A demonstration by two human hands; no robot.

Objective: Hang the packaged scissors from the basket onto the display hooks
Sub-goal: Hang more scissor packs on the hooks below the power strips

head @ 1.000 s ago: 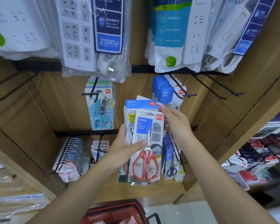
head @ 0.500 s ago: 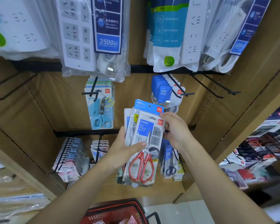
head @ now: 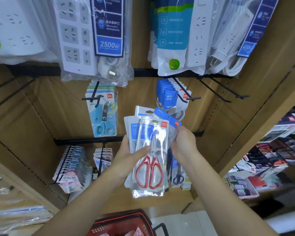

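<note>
My left hand [head: 128, 159] grips a fanned stack of packaged scissors, thumb across the front pack [head: 150, 160], which shows red-handled scissors in clear plastic. My right hand [head: 183, 143] holds the right edge of the stack and pinches a blue-topped pack [head: 167, 117] behind the front one. Above the stack a black display hook [head: 187, 97] carries several blue scissor packs. Another hook [head: 94, 97] to the left holds light-blue scissor packs [head: 103, 116]. The red basket [head: 119, 223] sits at the bottom, below my arms.
Bagged white power strips [head: 92, 36] hang across the top rows. Two bare black hooks [head: 228, 92] stick out at the upper right. Lower hooks hold small card packs [head: 70, 166] at left. A wooden side panel [head: 262, 103] closes the bay on the right.
The stack has tilted so the pack tops lean right, and my right hand has slid lower along the stack's right edge. The view has shifted slightly.
</note>
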